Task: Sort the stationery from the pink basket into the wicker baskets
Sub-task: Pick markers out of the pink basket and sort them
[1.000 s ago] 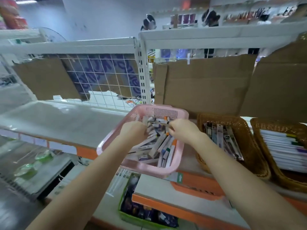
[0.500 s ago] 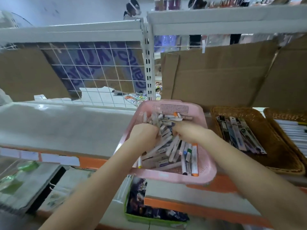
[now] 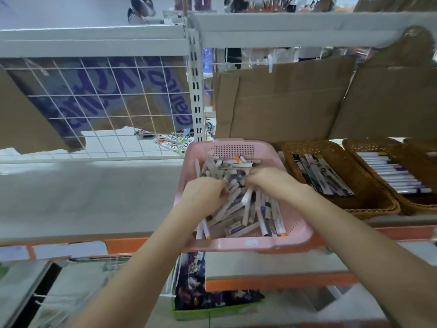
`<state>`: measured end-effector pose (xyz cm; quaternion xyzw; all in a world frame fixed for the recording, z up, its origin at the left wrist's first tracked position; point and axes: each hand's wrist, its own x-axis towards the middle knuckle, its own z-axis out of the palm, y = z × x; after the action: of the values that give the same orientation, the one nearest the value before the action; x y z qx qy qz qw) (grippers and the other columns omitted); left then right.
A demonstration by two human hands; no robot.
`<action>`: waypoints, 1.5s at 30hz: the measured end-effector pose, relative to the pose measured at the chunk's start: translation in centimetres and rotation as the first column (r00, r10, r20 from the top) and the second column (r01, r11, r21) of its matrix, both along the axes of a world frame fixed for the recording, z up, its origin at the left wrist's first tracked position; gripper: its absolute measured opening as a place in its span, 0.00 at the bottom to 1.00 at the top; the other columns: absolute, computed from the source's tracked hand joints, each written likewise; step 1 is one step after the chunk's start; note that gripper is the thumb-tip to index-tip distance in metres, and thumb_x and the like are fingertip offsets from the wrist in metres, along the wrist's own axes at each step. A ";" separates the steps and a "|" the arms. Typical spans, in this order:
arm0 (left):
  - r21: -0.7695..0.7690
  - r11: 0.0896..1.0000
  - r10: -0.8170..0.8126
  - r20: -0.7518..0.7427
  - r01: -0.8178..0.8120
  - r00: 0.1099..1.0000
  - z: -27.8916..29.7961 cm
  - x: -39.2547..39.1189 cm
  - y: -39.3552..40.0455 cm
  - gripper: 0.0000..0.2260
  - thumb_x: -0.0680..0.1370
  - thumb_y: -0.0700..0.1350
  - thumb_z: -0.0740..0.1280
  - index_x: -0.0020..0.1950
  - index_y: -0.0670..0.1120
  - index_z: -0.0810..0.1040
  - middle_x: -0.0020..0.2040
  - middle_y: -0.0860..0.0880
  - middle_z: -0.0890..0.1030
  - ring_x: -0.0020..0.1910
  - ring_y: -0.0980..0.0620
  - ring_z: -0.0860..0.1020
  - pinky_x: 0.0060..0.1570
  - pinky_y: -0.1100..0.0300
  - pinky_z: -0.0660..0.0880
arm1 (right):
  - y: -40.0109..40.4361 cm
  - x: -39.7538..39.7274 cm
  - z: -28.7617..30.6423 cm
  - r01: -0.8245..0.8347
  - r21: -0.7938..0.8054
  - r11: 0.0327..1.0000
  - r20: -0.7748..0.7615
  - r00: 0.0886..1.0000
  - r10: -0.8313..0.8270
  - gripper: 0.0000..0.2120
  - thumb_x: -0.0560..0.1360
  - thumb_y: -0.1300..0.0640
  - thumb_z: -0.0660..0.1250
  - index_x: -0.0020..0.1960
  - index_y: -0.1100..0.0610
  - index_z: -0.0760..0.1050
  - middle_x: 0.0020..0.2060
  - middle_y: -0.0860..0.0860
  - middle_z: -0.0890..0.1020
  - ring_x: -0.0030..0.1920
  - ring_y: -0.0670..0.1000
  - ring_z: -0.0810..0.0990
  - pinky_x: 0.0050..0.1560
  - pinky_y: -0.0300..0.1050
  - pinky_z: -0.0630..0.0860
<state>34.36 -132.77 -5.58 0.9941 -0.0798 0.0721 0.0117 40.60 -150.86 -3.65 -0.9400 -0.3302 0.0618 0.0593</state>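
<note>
Far left is just bare grey shelf (image 3: 82, 192) with a wire grid (image 3: 99, 102) behind it. Then the pink basket (image 3: 293, 235), sitting at the shelf edge and piled with markers (image 3: 238, 209) lying every which way. Both hands are down in the pile. The left hand (image 3: 203, 195) is curled with its fingers buried among the markers, looks like it's gripping a few, though I can't tell how many. The right hand (image 3: 269, 181) is curled over the pile too, fingertips hidden, so I can't say whether it's pinching anything or only raking.

Right of that, the first wicker basket (image 3: 378, 207) holds a few flat packaged pens (image 3: 324, 174), and the next wicker basket (image 3: 350, 145) has white markers (image 3: 397, 176) lined up in a neat row.

Handling guess: the markers are light, stiff, smooth plastic — probably a bit slippery in a bunch. I'd grab each around mid-barrel rather than by the cap, since caps could pop off — and take a small same-way bundle so none slide out.
</note>
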 end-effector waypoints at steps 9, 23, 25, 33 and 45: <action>-0.542 0.840 0.003 0.022 0.010 1.000 1.8 -1.6 -0.3 0.08 0.79 0.51 0.63 0.49 0.50 0.79 0.40 0.55 0.80 0.40 0.55 0.77 0.36 0.64 0.69 | -0.9 -2.9 -0.5 0.207 0.628 0.750 -0.345 0.938 0.030 0.10 0.78 0.60 0.65 0.58 0.55 0.78 0.50 0.49 0.81 0.49 0.48 0.81 0.47 0.45 0.81; -0.942 0.334 0.142 0.085 0.033 0.986 1.5 -3.0 -3.1 0.18 0.81 0.49 0.59 0.32 0.45 0.73 0.32 0.51 0.77 0.33 0.58 0.74 0.40 0.58 0.71 | -1.0 -1.9 -0.6 0.101 0.364 0.926 -0.216 0.976 -0.021 0.09 0.76 0.58 0.67 0.55 0.53 0.80 0.50 0.43 0.82 0.49 0.40 0.78 0.50 0.33 0.73; -0.949 0.311 0.121 0.088 0.046 0.989 1.5 -3.2 -3.0 0.20 0.81 0.49 0.58 0.32 0.42 0.66 0.27 0.52 0.69 0.29 0.55 0.67 0.36 0.56 0.66 | -1.3 -0.7 -0.8 0.098 0.234 0.967 -0.139 0.988 -0.066 0.11 0.77 0.61 0.65 0.57 0.54 0.79 0.55 0.48 0.81 0.52 0.45 0.79 0.52 0.37 0.75; -0.945 0.327 0.110 0.058 0.019 0.992 1.3 -3.6 -3.1 0.18 0.82 0.49 0.57 0.33 0.48 0.59 0.25 0.56 0.62 0.27 0.55 0.60 0.32 0.57 0.58 | 2.1 1.4 -1.9 -0.027 -0.128 0.991 -0.057 0.998 0.019 0.12 0.79 0.55 0.57 0.56 0.57 0.76 0.54 0.54 0.79 0.52 0.53 0.76 0.50 0.45 0.71; -0.968 0.249 0.210 0.075 0.021 0.975 1.2 -3.5 -2.2 0.17 0.81 0.52 0.58 0.31 0.53 0.66 0.25 0.56 0.65 0.26 0.58 0.62 0.32 0.61 0.62 | -0.8 -0.7 2.1 -0.020 0.370 0.929 0.091 0.996 -0.014 0.07 0.76 0.57 0.67 0.53 0.56 0.78 0.48 0.47 0.76 0.50 0.47 0.76 0.50 0.36 0.71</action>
<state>30.83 -135.01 -4.43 0.7708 0.0401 0.1999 0.6036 39.87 -151.69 -1.55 -0.9133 -0.3397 -0.0448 0.2201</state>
